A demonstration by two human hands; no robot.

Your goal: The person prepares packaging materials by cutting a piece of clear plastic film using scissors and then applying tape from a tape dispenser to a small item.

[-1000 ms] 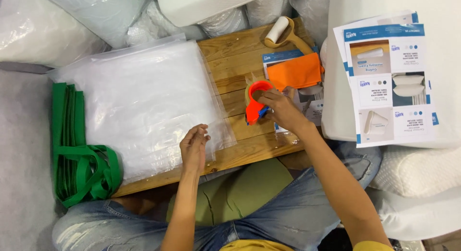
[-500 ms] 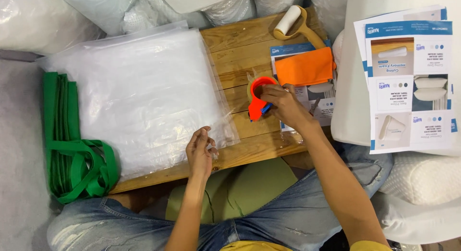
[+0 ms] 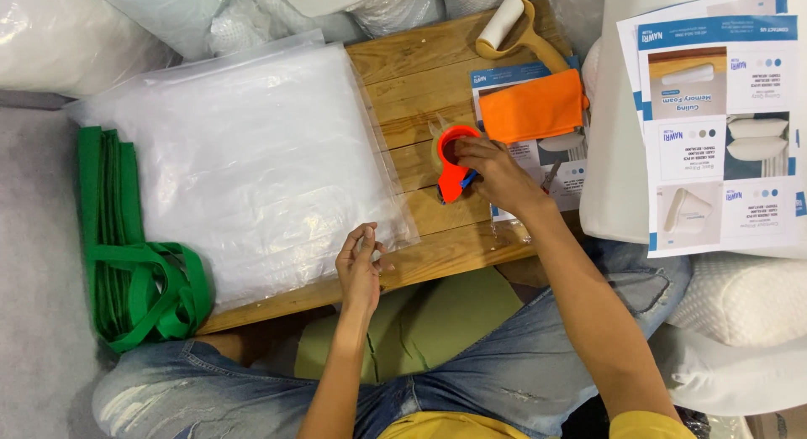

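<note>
While the right hand [image 3: 496, 172] was wrapped around the orange plastic tape dispenser [image 3: 454, 160] on the wooden slat table [image 3: 420, 78], its long axis ran toward the person, roll end pointing away. The left hand [image 3: 360, 267] pinched the edge of one clear plastic bag [image 3: 244, 157] with a white pillow inside. One green strap bundle [image 3: 126, 254] lay beside it.

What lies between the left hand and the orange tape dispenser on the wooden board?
Nothing visible: only bare wooden board separates the left hand from the tape dispenser, which the right hand is on.
</note>
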